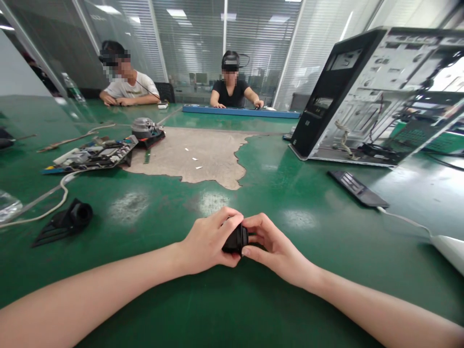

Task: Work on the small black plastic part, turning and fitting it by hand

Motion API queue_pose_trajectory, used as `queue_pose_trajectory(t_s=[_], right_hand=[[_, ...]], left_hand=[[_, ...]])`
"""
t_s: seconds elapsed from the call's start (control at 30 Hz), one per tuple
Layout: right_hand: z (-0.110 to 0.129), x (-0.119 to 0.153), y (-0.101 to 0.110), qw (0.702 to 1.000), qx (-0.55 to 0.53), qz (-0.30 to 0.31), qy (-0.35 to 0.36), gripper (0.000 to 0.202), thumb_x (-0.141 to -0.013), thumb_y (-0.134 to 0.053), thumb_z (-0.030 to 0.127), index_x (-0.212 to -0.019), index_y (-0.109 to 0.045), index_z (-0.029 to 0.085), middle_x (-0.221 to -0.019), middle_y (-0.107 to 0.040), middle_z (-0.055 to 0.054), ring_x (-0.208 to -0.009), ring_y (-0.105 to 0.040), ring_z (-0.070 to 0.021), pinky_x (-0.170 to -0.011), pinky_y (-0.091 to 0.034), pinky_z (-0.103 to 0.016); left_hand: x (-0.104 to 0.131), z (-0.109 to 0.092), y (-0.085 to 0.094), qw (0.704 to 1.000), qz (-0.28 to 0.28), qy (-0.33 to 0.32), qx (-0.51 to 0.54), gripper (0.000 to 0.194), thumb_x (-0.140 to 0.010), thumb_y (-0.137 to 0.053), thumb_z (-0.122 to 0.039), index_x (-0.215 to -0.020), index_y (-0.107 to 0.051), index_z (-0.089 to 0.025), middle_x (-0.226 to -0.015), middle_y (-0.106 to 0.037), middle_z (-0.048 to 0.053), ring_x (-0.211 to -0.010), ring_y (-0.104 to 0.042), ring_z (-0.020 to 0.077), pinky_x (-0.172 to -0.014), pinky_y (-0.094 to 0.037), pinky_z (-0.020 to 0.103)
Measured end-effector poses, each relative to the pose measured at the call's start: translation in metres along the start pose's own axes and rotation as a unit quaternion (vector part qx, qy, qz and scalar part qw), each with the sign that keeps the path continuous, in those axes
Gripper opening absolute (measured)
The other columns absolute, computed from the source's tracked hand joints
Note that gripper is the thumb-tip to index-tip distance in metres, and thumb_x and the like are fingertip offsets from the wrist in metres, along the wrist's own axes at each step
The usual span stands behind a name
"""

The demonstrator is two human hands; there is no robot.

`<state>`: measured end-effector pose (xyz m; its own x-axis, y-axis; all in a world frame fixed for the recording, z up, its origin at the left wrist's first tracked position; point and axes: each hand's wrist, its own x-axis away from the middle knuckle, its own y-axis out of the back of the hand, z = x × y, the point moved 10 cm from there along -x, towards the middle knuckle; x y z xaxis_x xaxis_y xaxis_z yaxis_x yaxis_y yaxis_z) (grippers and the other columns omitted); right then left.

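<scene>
A small black object (235, 239) sits between my two hands, low in the middle of the head view, over the green table (224, 309). My left hand (213, 238) wraps round its left side, thumb below and fingers on top. From the right, my right hand (275, 246) pinches the object's right end between thumb and fingertips. Fingers cover much of it, so what it is cannot be made out. A black plastic part with a round opening (74, 215) lies on the table to the left.
Circuit boards (94, 153) and a motor-like part (145, 129) are at the left beside a bare brown patch (203, 150). An open computer case (362, 96) stands at the right, near a black flat device (357, 187) with a cable. Two people sit across the table.
</scene>
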<state>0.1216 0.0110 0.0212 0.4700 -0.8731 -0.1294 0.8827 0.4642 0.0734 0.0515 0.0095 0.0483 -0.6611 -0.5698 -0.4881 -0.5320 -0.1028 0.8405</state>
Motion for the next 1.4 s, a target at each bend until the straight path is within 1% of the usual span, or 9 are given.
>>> queue_pose_trajectory(t_s=[0.07, 0.17, 0.23, 0.4, 0.6, 0.93, 1.1, 1.23, 1.4], right_hand=[[0.0008, 0.0008, 0.0016, 1.0, -0.011, -0.004, 0.005, 0.022, -0.076, -0.059, 0.027, -0.093, -0.046, 0.023, -0.093, -0.05, 0.0, -0.092, -0.052, -0.0127, -0.084, -0.045, -0.03], [-0.0009, 0.0003, 0.0058, 0.999, -0.029, -0.022, 0.0, 0.017, -0.076, -0.058, 0.028, -0.087, -0.046, 0.022, -0.086, -0.05, 0.001, -0.084, -0.053, -0.0113, -0.075, -0.048, -0.027], [-0.003, -0.0004, 0.0065, 0.999, -0.036, -0.027, -0.011, 0.017, -0.076, -0.058, 0.028, -0.086, -0.045, 0.022, -0.084, -0.05, 0.001, -0.082, -0.053, -0.0113, -0.073, -0.048, -0.027], [-0.0082, 0.0009, 0.0056, 0.998, -0.022, -0.026, -0.045, 0.024, -0.077, -0.057, 0.031, -0.093, -0.043, 0.021, -0.09, -0.052, -0.002, -0.087, -0.054, -0.0143, -0.076, -0.047, -0.031], [-0.0045, 0.0057, 0.0024, 1.0, 0.009, -0.016, -0.024, 0.021, -0.08, -0.053, 0.031, -0.095, -0.043, 0.02, -0.092, -0.051, -0.002, -0.085, -0.052, -0.0136, -0.075, -0.046, -0.029], [-0.0014, 0.004, 0.0026, 0.999, 0.019, -0.02, -0.026, 0.023, -0.079, -0.052, 0.037, -0.093, -0.043, 0.02, -0.088, -0.05, -0.002, -0.082, -0.051, -0.0137, -0.071, -0.047, -0.029], [-0.0021, 0.0031, 0.0026, 0.999, 0.017, -0.022, -0.026, 0.023, -0.079, -0.053, 0.037, -0.092, -0.044, 0.021, -0.087, -0.05, -0.002, -0.083, -0.051, -0.014, -0.072, -0.046, -0.029], [-0.004, 0.0026, 0.0019, 1.0, -0.008, -0.013, -0.027, 0.023, -0.078, -0.055, 0.036, -0.09, -0.043, 0.021, -0.087, -0.05, -0.001, -0.084, -0.052, -0.0139, -0.073, -0.046, -0.029], [0.0004, 0.0033, 0.0013, 1.0, -0.026, 0.002, -0.006, 0.027, -0.073, -0.062, 0.031, -0.089, -0.043, 0.021, -0.091, -0.05, -0.001, -0.091, -0.052, -0.0145, -0.083, -0.043, -0.033]], left_hand=[[-0.0001, -0.0022, -0.0007, 1.0, 0.0, 0.0, 0.001, 0.058, -0.064, -0.056, -0.029, -0.115, -0.03, -0.021, -0.108, -0.047, 0.008, -0.092, -0.054, 0.0226, -0.065, -0.05, 0.032], [-0.0006, -0.0058, -0.0007, 1.0, -0.004, -0.007, 0.005, 0.057, -0.065, -0.056, -0.03, -0.115, -0.03, -0.021, -0.107, -0.047, 0.007, -0.092, -0.054, 0.022, -0.066, -0.049, 0.031], [-0.001, -0.0064, -0.001, 1.0, -0.005, -0.009, 0.007, 0.058, -0.065, -0.056, -0.03, -0.115, -0.029, -0.021, -0.107, -0.047, 0.007, -0.091, -0.054, 0.0217, -0.067, -0.049, 0.031], [-0.0011, -0.0048, -0.0022, 1.0, -0.007, -0.005, 0.012, 0.059, -0.065, -0.056, -0.03, -0.116, -0.029, -0.022, -0.108, -0.047, 0.007, -0.091, -0.055, 0.022, -0.066, -0.049, 0.032], [-0.0001, -0.0064, -0.003, 1.0, -0.006, -0.005, 0.017, 0.061, -0.064, -0.057, -0.029, -0.117, -0.027, -0.024, -0.108, -0.047, 0.007, -0.091, -0.054, 0.022, -0.067, -0.049, 0.032], [-0.0012, -0.0054, -0.0034, 0.999, 0.004, 0.005, 0.034, 0.062, -0.063, -0.057, -0.027, -0.118, -0.027, -0.024, -0.109, -0.046, 0.007, -0.092, -0.054, 0.0224, -0.069, -0.048, 0.033], [-0.0009, -0.0046, -0.0018, 0.999, 0.0, 0.012, 0.037, 0.063, -0.062, -0.058, -0.027, -0.117, -0.028, -0.023, -0.107, -0.047, 0.007, -0.091, -0.054, 0.0225, -0.068, -0.049, 0.033], [-0.0005, -0.0062, -0.0008, 0.999, 0.0, 0.008, 0.032, 0.062, -0.062, -0.057, -0.026, -0.116, -0.028, -0.022, -0.107, -0.047, 0.007, -0.09, -0.054, 0.022, -0.068, -0.049, 0.033], [-0.0003, -0.0073, -0.0009, 1.0, -0.001, -0.003, 0.017, 0.063, -0.061, -0.057, -0.026, -0.116, -0.027, -0.022, -0.107, -0.047, 0.008, -0.09, -0.054, 0.0226, -0.065, -0.05, 0.033]])
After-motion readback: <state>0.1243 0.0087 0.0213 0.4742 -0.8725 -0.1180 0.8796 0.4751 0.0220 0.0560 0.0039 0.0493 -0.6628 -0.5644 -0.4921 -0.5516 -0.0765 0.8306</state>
